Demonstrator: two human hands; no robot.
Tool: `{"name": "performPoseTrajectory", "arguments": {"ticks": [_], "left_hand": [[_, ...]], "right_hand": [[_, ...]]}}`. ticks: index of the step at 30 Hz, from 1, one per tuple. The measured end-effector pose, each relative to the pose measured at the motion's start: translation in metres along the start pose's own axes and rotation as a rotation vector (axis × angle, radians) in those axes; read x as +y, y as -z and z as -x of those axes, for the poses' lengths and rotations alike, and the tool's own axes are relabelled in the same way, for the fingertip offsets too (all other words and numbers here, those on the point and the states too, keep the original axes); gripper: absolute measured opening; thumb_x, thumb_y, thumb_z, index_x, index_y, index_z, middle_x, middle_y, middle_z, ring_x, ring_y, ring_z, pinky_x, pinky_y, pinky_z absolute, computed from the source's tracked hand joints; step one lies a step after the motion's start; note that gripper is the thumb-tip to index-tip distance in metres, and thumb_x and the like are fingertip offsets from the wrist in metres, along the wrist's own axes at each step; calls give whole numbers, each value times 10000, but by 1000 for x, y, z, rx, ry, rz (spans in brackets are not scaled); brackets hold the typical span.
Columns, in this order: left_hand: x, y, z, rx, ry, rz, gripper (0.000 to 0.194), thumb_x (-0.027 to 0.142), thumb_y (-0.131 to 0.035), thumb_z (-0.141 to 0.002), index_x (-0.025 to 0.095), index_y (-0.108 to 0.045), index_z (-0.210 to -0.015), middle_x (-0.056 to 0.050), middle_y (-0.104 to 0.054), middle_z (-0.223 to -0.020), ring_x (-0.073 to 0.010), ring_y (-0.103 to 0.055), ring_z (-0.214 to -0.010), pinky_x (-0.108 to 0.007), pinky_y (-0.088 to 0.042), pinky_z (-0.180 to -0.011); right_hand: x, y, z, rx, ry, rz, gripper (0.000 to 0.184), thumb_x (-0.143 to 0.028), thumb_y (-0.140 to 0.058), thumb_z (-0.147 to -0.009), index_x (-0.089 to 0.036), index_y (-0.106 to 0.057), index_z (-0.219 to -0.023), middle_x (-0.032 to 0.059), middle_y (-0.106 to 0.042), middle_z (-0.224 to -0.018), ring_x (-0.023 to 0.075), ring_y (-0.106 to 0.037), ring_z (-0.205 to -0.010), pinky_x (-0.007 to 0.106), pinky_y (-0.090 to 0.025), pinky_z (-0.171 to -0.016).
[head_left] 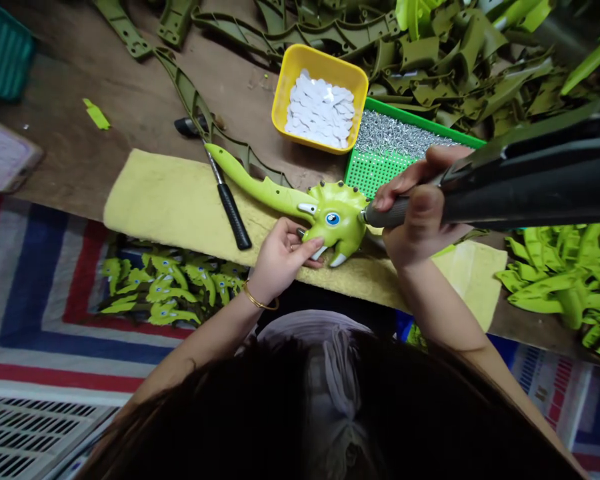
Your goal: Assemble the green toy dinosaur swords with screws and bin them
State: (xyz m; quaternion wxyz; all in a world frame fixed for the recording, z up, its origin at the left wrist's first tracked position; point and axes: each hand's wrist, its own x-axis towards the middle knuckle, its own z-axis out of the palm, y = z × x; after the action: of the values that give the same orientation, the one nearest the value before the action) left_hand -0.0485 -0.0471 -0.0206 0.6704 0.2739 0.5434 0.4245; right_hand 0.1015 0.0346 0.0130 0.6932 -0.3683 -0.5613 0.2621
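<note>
A lime-green plastic dinosaur-head toy point(344, 215) with a blue eye, white horns and a long curved handle lies on the yellow cloth point(165, 200). My left hand point(287, 250) grips it by the snout, thumb on top. In my right hand point(420, 207) is a dark power screwdriver point(510, 177), its fingers wrapped round the front. The driver's tip meets the right side of the dinosaur head; a screw there is too small to make out. A black-handled tool point(234, 217) with a metal shaft rests on the cloth beside the toy's handle.
Behind the cloth stand a yellow bin point(280, 110) of white pieces and a green tray point(373, 170) of screws. Olive plastic parts point(460, 73) heap up at the back right. Lime-green parts point(570, 273) lie at right. Finished-looking dinosaur toys point(165, 287) fill a striped bag point(45, 293) below.
</note>
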Motion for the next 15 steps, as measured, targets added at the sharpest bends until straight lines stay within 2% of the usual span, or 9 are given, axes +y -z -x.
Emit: {"name": "performPoseTrajectory", "arguments": {"ticks": [3,5,8,10,12,15], "left_hand": [[2,-3,1,14,10,11,550,481,-838,-618,206,-436,-873,32,-641,-686,-155,-683,-587,-282,-620,-534],[2,-5,1,10,9,23,548,485,-830,-627,208,-426,-872,30,-643,-682,-155,-679,-569,-286,-620,-529],[1,-7,2,-1,0,51,561,491,-830,-615,204,-417,-863,25,-657,-687,-150,-680,-565,-288,-623,-542],[0,-7,3,-6,7,56,551,486,-823,-623,199,-419,-864,22,-665,-698,-150,-685,-579,-287,-624,-554],[0,-6,3,-18,21,49,530,474,-812,-642,195,-426,-874,16,-673,-713,-152,-690,-585,-288,-623,-558],[0,-4,2,-37,32,50,510,457,-805,-655,190,-446,-901,6,-681,-727,-160,-695,-589,-295,-625,-561]], "right_hand": [[-10,-5,-20,-36,-33,52,416,-641,-632,-741,-347,-549,-1024,-48,-570,-735,89,-493,-436,272,-395,-355],[-9,-17,-40,58,1,20,415,-617,-635,-767,-295,-553,-1016,-36,-605,-796,73,-515,-456,259,-367,-367],[15,-38,-64,274,73,-23,531,-731,-618,-696,-256,-553,-925,-29,-605,-787,52,-471,-441,270,-354,-385],[38,-45,-70,321,7,41,605,-808,-599,-621,-283,-551,-918,-25,-596,-757,67,-442,-444,301,-375,-392],[57,-43,-68,260,-87,105,623,-804,-598,-637,-312,-534,-1013,-22,-600,-771,90,-449,-478,323,-421,-436],[68,-33,-62,108,-151,134,586,-742,-574,-734,-313,-507,-1127,-1,-609,-833,105,-491,-547,331,-474,-534]]}}
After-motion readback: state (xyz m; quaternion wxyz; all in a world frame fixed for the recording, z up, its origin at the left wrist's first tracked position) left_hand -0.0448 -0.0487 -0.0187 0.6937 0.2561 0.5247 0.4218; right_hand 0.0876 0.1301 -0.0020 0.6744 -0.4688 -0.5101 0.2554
